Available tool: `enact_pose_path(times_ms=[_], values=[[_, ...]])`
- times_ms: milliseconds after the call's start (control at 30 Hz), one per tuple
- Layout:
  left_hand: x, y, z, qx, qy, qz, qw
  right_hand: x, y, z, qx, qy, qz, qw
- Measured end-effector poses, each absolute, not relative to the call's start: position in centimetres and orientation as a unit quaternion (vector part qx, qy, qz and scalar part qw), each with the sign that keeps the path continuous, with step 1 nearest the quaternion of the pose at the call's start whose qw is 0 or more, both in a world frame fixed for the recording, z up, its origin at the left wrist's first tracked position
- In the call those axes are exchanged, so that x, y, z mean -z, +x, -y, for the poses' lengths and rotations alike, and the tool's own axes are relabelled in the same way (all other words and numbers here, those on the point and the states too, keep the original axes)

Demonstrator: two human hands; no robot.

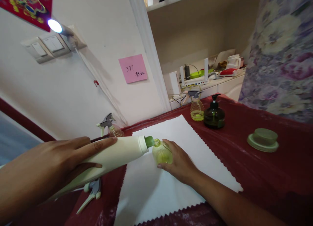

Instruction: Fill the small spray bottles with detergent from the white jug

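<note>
My left hand point(70, 157) is wrapped round a large pale-green bottle point(123, 151), tilted nearly level, with a green spout point(149, 141) at its mouth. That spout meets or almost meets the neck of a small clear spray bottle body point(161, 154), which holds yellow-green liquid. My right hand point(179, 162) grips this small bottle from the right, over a white cloth with a zigzag edge point(151, 200). A loose grey and white spray trigger head point(93, 190) lies below the large bottle. Whether liquid is flowing between the two bottles, I cannot tell.
Behind the large bottle stands another spray bottle point(111, 125). At the back are a spray bottle with yellow liquid point(197, 110) and a dark pump bottle point(214, 113). A green lid-like cup point(263, 140) sits right on the dark red tablecloth point(234, 125). A wall rises on the left.
</note>
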State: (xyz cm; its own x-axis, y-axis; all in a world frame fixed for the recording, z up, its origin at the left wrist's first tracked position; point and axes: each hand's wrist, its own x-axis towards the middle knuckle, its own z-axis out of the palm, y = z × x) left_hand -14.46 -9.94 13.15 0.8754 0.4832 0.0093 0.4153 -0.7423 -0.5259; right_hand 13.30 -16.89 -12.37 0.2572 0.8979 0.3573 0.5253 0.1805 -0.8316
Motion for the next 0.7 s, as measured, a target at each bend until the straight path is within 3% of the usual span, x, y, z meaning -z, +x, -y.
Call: enact_pose_path(times_ms=[467,700], values=[[-13.29,-14.42,10.2,-0.073,-0.931,0.231,0.272,12.3,13.42,16.85,-0.182,-0.618,0.582,0.496],[-12.86,-14.81,9.43,0.026,-0.949,0.186,0.254,12.27,13.37,16.78,-0.187,-0.619,0.581,0.494]])
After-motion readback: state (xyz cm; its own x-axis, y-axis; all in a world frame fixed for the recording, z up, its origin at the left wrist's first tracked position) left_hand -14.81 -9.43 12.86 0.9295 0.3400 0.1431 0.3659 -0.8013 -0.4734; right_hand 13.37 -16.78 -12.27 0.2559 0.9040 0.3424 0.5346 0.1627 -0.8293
